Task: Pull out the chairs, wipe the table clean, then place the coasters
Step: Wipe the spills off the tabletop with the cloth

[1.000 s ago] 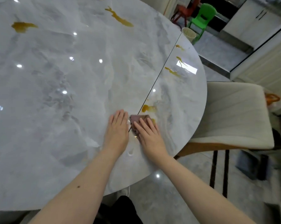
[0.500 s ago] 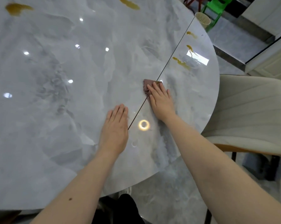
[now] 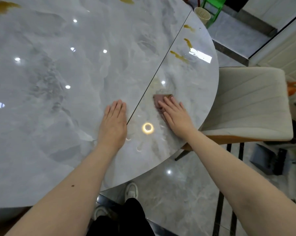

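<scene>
My right hand (image 3: pixel 175 114) lies flat on a small brown-pink cloth (image 3: pixel 158 100), pressing it onto the right leaf of the grey marble table (image 3: pixel 58 65). My left hand (image 3: pixel 114 121) rests palm down on the table left of the seam, fingers together, holding nothing. Wet smear marks surround the cloth. Yellow-brown spills (image 3: pixel 179 57) streak the leaf further back, and more spill patches (image 3: pixel 3 6) sit at the far left and top edge. A cream chair (image 3: pixel 246 103) stands pulled out to the right of the table. No coasters are in view.
A green plastic stool (image 3: pixel 212 4) and a beige bin (image 3: pixel 202 14) stand on the floor beyond the table. An orange object (image 3: pixel 295 87) sits behind the chair. A dark box (image 3: pixel 268 159) lies on the floor at right. My shoes (image 3: pixel 131 190) show under the table edge.
My right hand slid the cloth away along the seam, then back and rightward onto the leaf; the spill near the seam is gone, leaving a wet smear. My left hand stayed planted.
</scene>
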Available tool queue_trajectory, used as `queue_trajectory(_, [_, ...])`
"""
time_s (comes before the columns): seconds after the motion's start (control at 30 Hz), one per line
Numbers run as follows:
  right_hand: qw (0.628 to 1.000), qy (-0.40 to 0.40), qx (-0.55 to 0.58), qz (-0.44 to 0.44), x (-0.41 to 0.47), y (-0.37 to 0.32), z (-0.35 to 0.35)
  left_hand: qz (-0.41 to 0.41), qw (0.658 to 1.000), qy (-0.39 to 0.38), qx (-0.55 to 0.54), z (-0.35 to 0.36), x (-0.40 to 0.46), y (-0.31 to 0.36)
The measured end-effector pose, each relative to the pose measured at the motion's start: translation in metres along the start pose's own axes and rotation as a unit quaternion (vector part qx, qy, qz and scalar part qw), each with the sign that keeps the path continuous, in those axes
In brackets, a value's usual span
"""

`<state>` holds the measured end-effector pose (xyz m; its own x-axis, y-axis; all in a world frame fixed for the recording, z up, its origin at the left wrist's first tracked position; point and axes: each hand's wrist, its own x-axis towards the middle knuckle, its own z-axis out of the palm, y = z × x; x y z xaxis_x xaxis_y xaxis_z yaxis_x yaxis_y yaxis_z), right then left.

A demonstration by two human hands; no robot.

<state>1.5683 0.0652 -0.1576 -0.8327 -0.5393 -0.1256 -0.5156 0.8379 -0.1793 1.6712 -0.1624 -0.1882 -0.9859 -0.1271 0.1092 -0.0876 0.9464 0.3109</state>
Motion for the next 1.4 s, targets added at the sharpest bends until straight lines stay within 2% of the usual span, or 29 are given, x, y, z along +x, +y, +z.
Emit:
queue_trajectory(0.07, [0.996, 0.031, -0.002, 0.088, 0.012, -0.003, 0.002, -0.001, 1.0, 0.0, -0.004, 0.001, -0.001, 0.001])
queue_trajectory(0.17, [0.992, 0.056, -0.003, 0.113, 0.009, -0.033, 0.009, -0.002, 1.0, 0.004, -0.023, -0.001, 0.001, 0.001])
queue_trajectory(0.33, [1.0, 0.013, -0.007, -0.018, -0.046, -0.08, 0.028, 0.008, 0.999, 0.0, -0.035, -0.001, 0.003, -0.002])
queue_trajectory(0.47, [0.986, -0.044, 0.0, -0.158, -0.065, -0.059, 0.024, 0.01, 0.999, 0.001, -0.036, -0.002, 0.001, -0.003])
queue_trajectory(0.53, [0.983, -0.07, 0.012, -0.168, -0.051, -0.042, 0.015, 0.009, 0.999, 0.005, -0.037, -0.002, 0.002, -0.003])
queue_trajectory(0.63, [0.991, -0.031, 0.066, -0.112, -0.032, -0.041, 0.013, 0.004, 0.999, 0.005, -0.04, 0.0, 0.003, -0.003])
queue_trajectory(0.7, [0.986, -0.02, 0.091, -0.137, -0.037, -0.053, 0.018, 0.005, 0.999, 0.007, -0.046, 0.0, 0.003, -0.004])
queue_trajectory(0.87, [0.933, -0.054, 0.13, -0.332, -0.086, -0.06, 0.023, 0.009, 0.999, 0.008, -0.047, 0.0, 0.003, -0.004])
queue_trajectory(0.93, [0.907, -0.076, 0.105, -0.4, -0.092, -0.052, 0.013, 0.011, 0.999, 0.009, -0.047, 0.001, 0.002, -0.004])
queue_trajectory(1.0, [0.907, -0.077, 0.077, -0.408, -0.081, -0.042, -0.001, 0.011, 0.999, 0.012, -0.043, 0.001, 0.003, -0.003])
queue_trajectory(1.13, [0.954, -0.035, 0.098, -0.283, -0.053, -0.031, -0.013, 0.002, 0.999, 0.0, -0.038, 0.0, 0.004, -0.001])
queue_trajectory(1.2, [0.962, -0.051, 0.101, -0.249, -0.054, -0.043, -0.006, 0.003, 0.999, -0.002, -0.037, -0.001, 0.004, -0.001])
queue_trajectory(1.27, [0.946, -0.083, 0.117, -0.289, -0.067, -0.062, 0.001, 0.003, 0.999, -0.005, -0.04, 0.0, 0.004, -0.003])
queue_trajectory(1.33, [0.904, -0.127, 0.116, -0.391, -0.088, -0.073, 0.006, 0.005, 0.999, -0.006, -0.037, 0.0, 0.004, -0.004])
queue_trajectory(1.4, [0.879, -0.144, 0.098, -0.444, -0.103, -0.068, 0.003, 0.008, 0.999, -0.008, -0.032, 0.0, 0.004, -0.004])
